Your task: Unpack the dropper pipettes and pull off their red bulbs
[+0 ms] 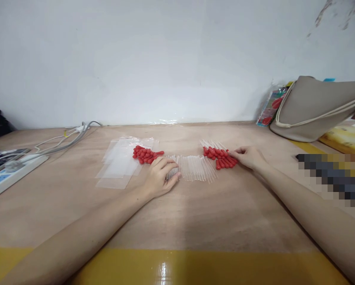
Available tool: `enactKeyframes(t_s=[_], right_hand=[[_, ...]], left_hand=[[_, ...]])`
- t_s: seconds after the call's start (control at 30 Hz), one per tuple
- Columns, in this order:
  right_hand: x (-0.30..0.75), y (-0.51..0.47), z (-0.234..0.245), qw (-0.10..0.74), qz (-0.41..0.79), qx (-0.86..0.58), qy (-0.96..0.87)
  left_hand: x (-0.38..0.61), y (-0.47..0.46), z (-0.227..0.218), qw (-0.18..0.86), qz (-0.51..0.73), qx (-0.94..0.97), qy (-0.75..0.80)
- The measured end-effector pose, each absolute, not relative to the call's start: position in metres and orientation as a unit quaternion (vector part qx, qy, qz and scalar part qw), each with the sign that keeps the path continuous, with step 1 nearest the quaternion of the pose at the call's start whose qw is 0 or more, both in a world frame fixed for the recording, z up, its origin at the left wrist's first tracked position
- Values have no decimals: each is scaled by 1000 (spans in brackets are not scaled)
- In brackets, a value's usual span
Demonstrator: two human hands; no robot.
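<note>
Two heaps of clear droppers with red rubber bulbs lie on the wooden table (195, 213). My left hand (161, 176) rests with curled fingers on the clear tubes of the left heap (146, 154). My right hand (249, 157) touches the red bulbs of the right heap (220, 157), fingers pinched together at the bulbs. A stack of clear plastic bags (119, 164) lies left of the left heap.
A power strip with cables (14, 168) sits at the far left. A beige bag (317, 107) and a colourful packet (269, 107) stand at the back right by the white wall. Yellow tape (195, 269) runs along the table's front edge.
</note>
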State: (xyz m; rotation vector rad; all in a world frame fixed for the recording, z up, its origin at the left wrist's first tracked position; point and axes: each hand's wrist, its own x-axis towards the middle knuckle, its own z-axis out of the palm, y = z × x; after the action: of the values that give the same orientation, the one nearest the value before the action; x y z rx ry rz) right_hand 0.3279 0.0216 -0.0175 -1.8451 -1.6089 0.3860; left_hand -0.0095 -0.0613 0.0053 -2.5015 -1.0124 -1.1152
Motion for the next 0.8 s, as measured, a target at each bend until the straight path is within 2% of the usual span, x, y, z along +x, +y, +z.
enactKeyframes(t_s=[0.07, 0.17, 0.27, 0.37, 0.43, 0.6, 0.8], right_hand=[[327, 25, -20, 309, 146, -718, -607], [327, 28, -21, 328, 165, -742, -561], [326, 25, -18, 399, 163, -730, -531], [314, 14, -9, 484, 118, -656, -567], [299, 1, -2, 508, 72, -597, -616], [248, -40, 5, 448, -48, -431, -782], [216, -64, -2, 409, -93, -322, -849]], left_hand=[[-10, -63, 8, 121, -376, -844, -362], [-10, -64, 10, 125, -374, -838, -376], [-11, -64, 9, 131, -380, -831, -385], [-12, -63, 7, 154, -385, -822, -390], [-13, -62, 6, 189, -382, -819, -384], [-12, -64, 6, 283, -331, -841, -321], [-10, -65, 7, 296, -295, -864, -280]])
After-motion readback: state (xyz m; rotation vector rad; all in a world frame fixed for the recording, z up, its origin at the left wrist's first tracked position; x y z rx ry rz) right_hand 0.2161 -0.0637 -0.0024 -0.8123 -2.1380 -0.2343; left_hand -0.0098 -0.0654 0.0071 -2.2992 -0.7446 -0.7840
